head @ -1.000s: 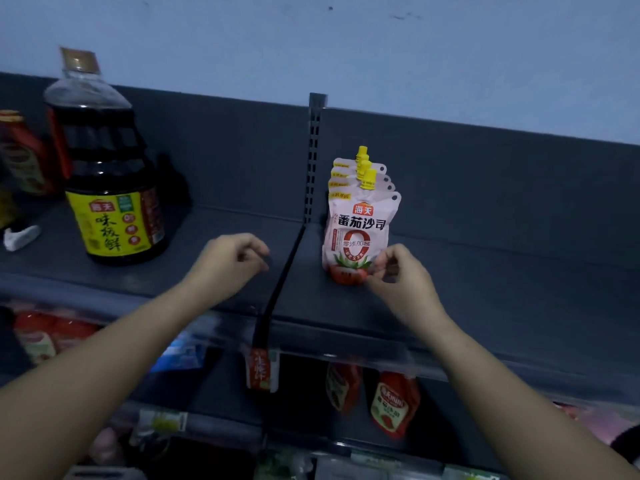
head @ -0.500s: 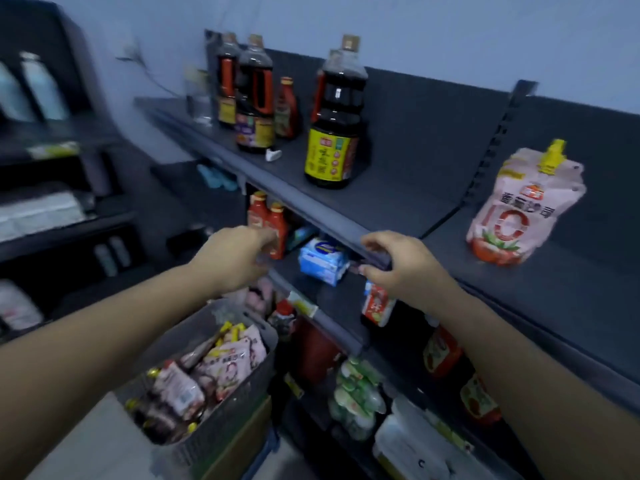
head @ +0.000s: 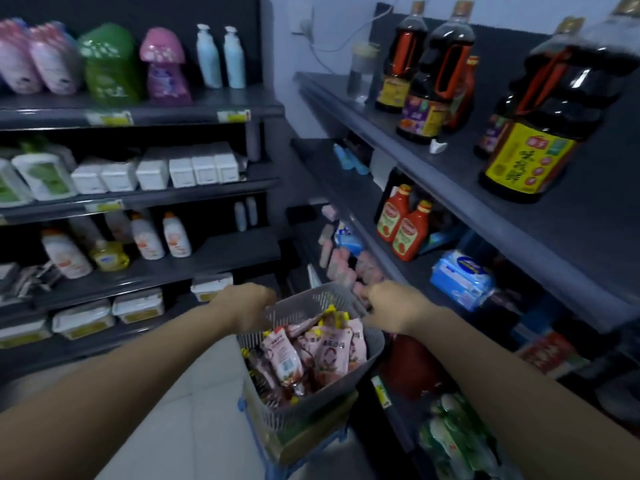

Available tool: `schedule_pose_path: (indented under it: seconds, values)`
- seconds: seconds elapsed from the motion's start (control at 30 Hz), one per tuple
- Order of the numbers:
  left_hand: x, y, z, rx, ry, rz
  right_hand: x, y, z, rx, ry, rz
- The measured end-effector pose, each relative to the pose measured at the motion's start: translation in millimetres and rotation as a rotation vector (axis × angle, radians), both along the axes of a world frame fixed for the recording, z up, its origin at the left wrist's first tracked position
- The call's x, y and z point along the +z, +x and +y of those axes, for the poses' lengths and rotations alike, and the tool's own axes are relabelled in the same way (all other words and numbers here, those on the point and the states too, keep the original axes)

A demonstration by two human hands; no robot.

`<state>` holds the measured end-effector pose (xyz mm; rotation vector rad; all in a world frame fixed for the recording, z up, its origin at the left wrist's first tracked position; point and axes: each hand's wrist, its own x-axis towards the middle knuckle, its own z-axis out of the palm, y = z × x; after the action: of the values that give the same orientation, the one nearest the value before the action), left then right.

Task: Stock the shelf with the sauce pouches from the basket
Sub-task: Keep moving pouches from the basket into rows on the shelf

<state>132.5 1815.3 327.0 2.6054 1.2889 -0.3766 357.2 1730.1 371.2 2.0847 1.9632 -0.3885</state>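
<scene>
Grey plastic basket with a slotted lattice wall [head: 294,414], stuffed with pink-and-white sauce pouches [head: 332,348] capped in yellow and printed in red. On the dark grey metal shelf [head: 450,192]: a near-black sauce bottle with a yellow label dotted red [head: 530,157], others with orange-red handles, two red squeeze bottles with yellow caps [head: 405,226], and a blue wipes pack marked with a white oval [head: 460,275]. Opposite, pale pink refill bags [head: 34,57], a green bag spotted white [head: 110,64], pale blue pump bottles [head: 221,57] and plain white boxes [head: 194,168].
</scene>
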Motion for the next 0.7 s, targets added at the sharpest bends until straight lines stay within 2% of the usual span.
schedule_pose_path:
  seconds: [0.17, 0.33, 0.5, 0.7]
  values:
    - [-52, -17, 42, 0.09, -0.177, 0.055, -52, -16, 50, 0.065, -0.18, -0.034]
    - [-101, -10, 63, 0.157, -0.294, 0.065, -111, -4, 80, -0.013, -0.279, 0.002]
    - [-141, 7, 74, 0.304, -0.328, -0.018, -166, 21, 96, -0.106, -0.375, 0.05]
    - [-190, 36, 78, 0.518, -0.48, -0.058, -234, 61, 125, -0.129, -0.472, 0.127]
